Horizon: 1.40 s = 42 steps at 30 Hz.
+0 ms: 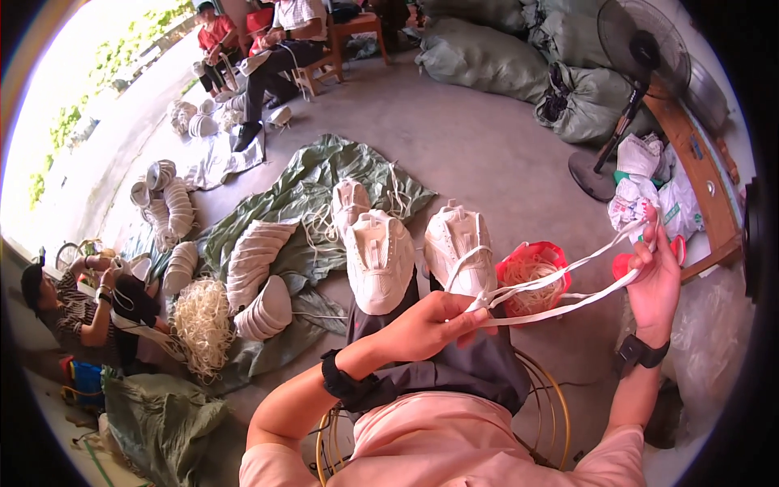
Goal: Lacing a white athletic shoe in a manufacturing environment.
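White shoe uppers rest over my knees: one on the left (379, 268), a smaller-looking one behind it (350, 201), and one on the right (459, 243). My left hand (438, 325) is closed in a pinch on a white shoelace (560, 280) at the near end of the right upper. From there two strands stretch across to my right hand (654, 284), raised at the right with its fingers curled round them. Another piece of lace loops over the right upper. Whether my left fingers also grip the upper is hard to see.
A red basket (535, 304) of loose laces stands beside my right knee. Stacked shoe uppers (256, 264) and a lace pile (203, 325) lie left on a green tarp (316, 162). A standing fan (600, 166), stuffed sacks (487, 65) and seated people (73, 308) surround me.
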Tool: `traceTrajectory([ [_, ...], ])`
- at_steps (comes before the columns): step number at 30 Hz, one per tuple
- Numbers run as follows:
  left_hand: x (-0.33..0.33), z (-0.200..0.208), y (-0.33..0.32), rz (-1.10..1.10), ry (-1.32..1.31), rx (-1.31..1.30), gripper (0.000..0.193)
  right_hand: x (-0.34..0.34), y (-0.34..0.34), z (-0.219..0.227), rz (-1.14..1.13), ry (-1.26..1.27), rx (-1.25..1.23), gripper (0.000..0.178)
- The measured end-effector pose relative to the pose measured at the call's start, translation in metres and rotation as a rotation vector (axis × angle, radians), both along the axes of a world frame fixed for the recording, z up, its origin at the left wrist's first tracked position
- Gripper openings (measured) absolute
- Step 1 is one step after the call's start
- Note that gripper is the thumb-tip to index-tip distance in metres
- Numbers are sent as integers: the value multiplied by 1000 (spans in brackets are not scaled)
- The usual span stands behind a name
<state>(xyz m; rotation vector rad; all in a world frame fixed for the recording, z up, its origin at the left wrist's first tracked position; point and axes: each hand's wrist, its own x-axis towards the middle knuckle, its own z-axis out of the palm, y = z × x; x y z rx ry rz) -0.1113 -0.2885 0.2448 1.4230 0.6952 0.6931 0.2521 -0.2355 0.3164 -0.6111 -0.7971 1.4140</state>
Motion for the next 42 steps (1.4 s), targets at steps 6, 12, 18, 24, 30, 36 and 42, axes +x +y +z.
traceTrajectory([
  [6,6,4,19,65,-325,-188,41,-17,16,-10,139,52,-30,43],
  [12,28,10,41,77,-384,-210,44,-39,24,-24,195,-26,-73,40],
  [18,50,11,55,0,-369,-189,48,-47,18,-23,253,-24,-120,41],
  [24,80,-22,72,-20,-186,-109,45,-47,15,-7,251,16,-50,45],
  [30,118,-74,73,-67,-188,-184,42,-38,22,0,203,74,47,45],
  [36,138,-85,77,-133,-117,-168,40,-25,25,9,194,113,85,43],
  [42,140,-87,75,-170,-221,-155,41,-8,36,14,184,156,159,41],
])
